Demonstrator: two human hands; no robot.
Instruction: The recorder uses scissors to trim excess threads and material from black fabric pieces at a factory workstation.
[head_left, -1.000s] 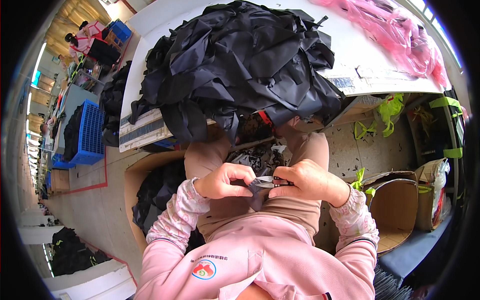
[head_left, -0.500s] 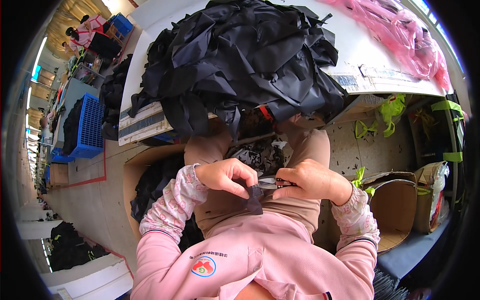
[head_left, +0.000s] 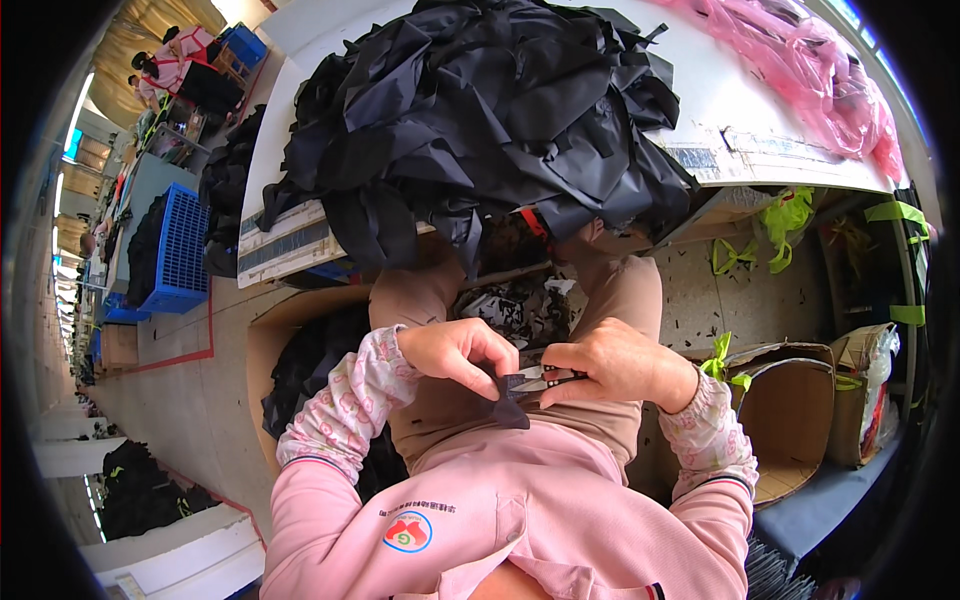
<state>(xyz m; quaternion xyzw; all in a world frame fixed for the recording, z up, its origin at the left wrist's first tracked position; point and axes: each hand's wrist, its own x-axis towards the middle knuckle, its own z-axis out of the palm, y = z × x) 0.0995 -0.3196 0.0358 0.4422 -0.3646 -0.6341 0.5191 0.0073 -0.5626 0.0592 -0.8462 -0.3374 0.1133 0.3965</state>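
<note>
Pinches a small dark scrap [head_left: 512,412] in the left grip [head_left: 455,352], nearly closed between thumb and fingers, above the lap [head_left: 428,422]. Hides the scrap's upper left edge behind the fingertips; shows the lower end below them. Holds small scissors [head_left: 533,384] in the right grip [head_left: 622,362], closed around the black handles and covering part of them. Points the blades left, at the scrap's right side. Cannot be told at this scale: blade opening, or contact versus mere overlap with the scrap.

Note, ahead of both hands, a black heap [head_left: 480,130] on the white surface [head_left: 720,95], draped over the near edge and concealing much of it. Note at far right a crumpled pink bag [head_left: 815,85], cut off by the view's top. Find, left of the lap, a carton [head_left: 262,335] of black pieces, largely hidden by the left sleeve [head_left: 350,395]. Treat the people [head_left: 175,70] at upper left as too small for detail.
</note>
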